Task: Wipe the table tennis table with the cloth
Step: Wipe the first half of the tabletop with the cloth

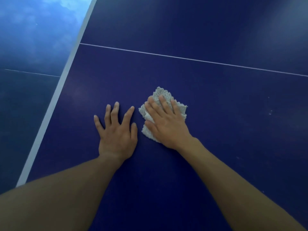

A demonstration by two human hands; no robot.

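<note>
Lower edge of frame: two bare forearms reaching up across a dark blue table (pixel 225 155). Centre left: left hand (pixel 116 135), flat on the bare surface, fingers spread wide, holding nothing. Just right of it, not touching: right hand (pixel 166 124), palm down with fingers straight, pressing a pale grey cloth (pixel 162 92) onto the tabletop, ragged cloth edges showing past the fingertips and beside the thumb. Far right: a few pale specks (pixel 270 112). Farther up: thin white line (pixel 183 58) crossing the frame. Left side: broad white band (pixel 55 104) running diagonally. Beyond it, upper left: glossy blue surface (pixel 25 97) with cloudy light reflections.
</note>
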